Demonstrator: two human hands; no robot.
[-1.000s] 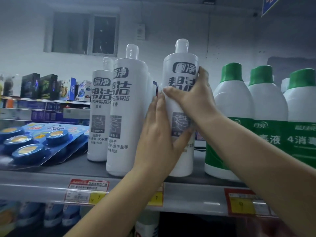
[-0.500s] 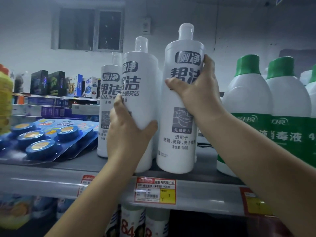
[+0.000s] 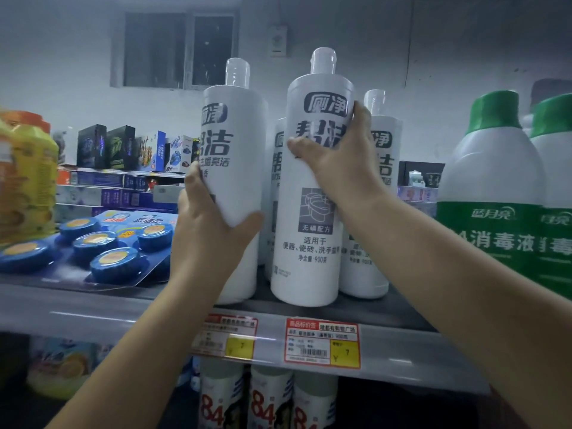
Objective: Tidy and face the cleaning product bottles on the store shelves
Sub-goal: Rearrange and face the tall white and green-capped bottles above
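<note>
Several tall white toilet-cleaner bottles with clear caps stand on the grey shelf [image 3: 93,308]. My left hand [image 3: 210,224] grips the left white bottle [image 3: 238,144] around its middle; its label is turned partly to the left. My right hand [image 3: 337,159] holds the front white bottle [image 3: 312,243] high on its right side, label facing me, base at the shelf's front edge. Two more white bottles stand behind: one [image 3: 380,230] to the right, one [image 3: 277,168] between the held pair.
Green-capped disinfectant bottles [image 3: 492,193] stand close on the right. A blue blister pack of toilet blocks [image 3: 102,243] lies to the left, beside a yellow bottle [image 3: 21,178]. Price tags [image 3: 322,343] hang on the shelf edge; "84" bottles [image 3: 269,400] stand below.
My left hand left the front bottle and took hold of the left bottle, shifting it leftward. The view moved closer, uncovering the two bottles behind. My right hand kept its grip.
</note>
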